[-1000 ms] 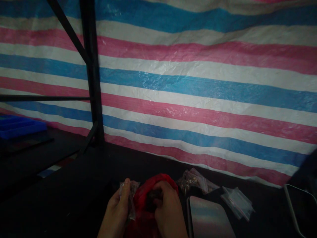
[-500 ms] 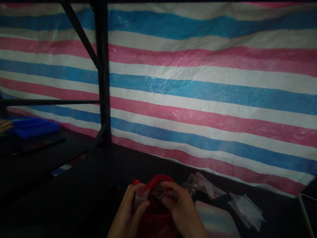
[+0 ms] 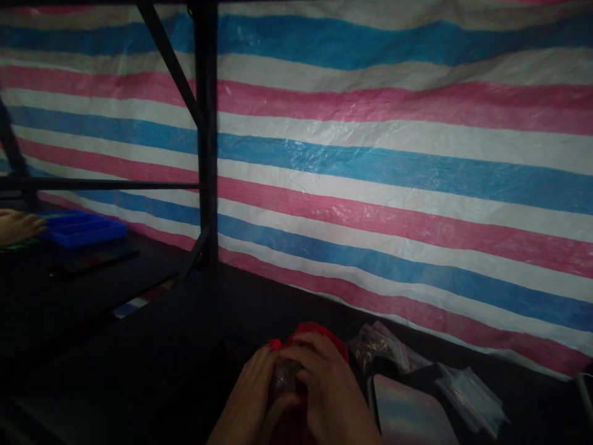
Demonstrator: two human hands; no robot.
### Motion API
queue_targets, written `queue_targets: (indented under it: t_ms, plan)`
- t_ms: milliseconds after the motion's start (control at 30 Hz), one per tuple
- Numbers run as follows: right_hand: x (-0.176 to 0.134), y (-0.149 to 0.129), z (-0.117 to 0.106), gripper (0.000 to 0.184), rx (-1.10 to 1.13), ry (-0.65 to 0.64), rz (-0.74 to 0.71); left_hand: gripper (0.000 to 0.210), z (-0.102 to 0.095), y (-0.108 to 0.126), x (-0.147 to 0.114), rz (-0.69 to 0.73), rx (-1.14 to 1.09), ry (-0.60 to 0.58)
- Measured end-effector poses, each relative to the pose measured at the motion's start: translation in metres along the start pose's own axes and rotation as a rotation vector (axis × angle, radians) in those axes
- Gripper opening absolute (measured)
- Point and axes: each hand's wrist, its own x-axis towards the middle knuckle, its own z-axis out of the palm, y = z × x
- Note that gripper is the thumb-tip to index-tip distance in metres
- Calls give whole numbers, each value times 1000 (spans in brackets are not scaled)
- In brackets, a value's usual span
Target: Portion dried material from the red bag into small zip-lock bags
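Note:
My left hand (image 3: 252,389) has its fingers curled around a small see-through plastic item (image 3: 285,376), possibly a bag; dim light hides its exact kind. Against the top and right side of it my right hand (image 3: 324,383) is closed, fingers bent over the left fingertips. Whatever the right fingers pinch is hidden. Both hands are above a red bag (image 3: 336,343), whose bright rim rises behind the knuckles, with more dark red below between the wrists.
Right of my hands lie a shiny flat plate (image 3: 412,408), clear bags with brownish contents (image 3: 377,346) and flat clear bags (image 3: 472,395). At far left, another person's hand (image 3: 18,227) is beside a blue compartment tray (image 3: 88,228). A black post (image 3: 207,136) stands before striped sheeting (image 3: 393,173).
My right hand has moved from the red bag's mouth, where it held a small round coiled thing, onto the clear plastic item. The coiled thing is out of sight. The view has shifted slightly left.

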Motion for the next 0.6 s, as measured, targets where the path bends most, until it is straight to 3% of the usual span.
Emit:
queue_targets:
  t_ms: [233,333,600]
  plan:
    - [0,-10,4,69,134,-29,-11,52,3,-1,1,-16,171,-36]
    - [-1,-8,3,62,160,-36,60,43,-2,7,0,-66,236,-45]
    - [-8,-1,-8,58,224,31,74,33,1,26,-10,-8,479,93]
